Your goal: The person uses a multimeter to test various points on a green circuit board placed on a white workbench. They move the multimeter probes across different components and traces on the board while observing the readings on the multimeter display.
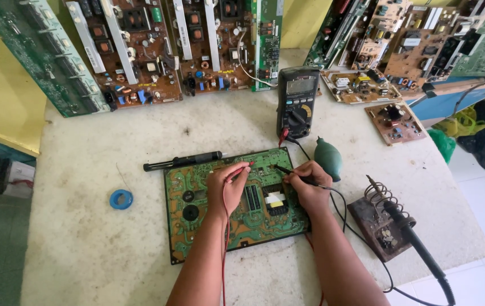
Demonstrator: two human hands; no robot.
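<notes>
Head view: you were at the probing step, both hands over the green circuit board [231, 207] lying flat on the desk [83, 249] in front of you. Your left hand [225, 190] pinched the red probe [241, 168], its tip on the board's far edge; your right hand [308, 187] gripped the black probe [284, 170], tip down just beside. The multimeter [297, 102] stood behind the board. Judged from this, the next move called for steady tips and a glance at the meter. The board showed copper traces, black heat sinks and a yellow-topped transformer.
</notes>
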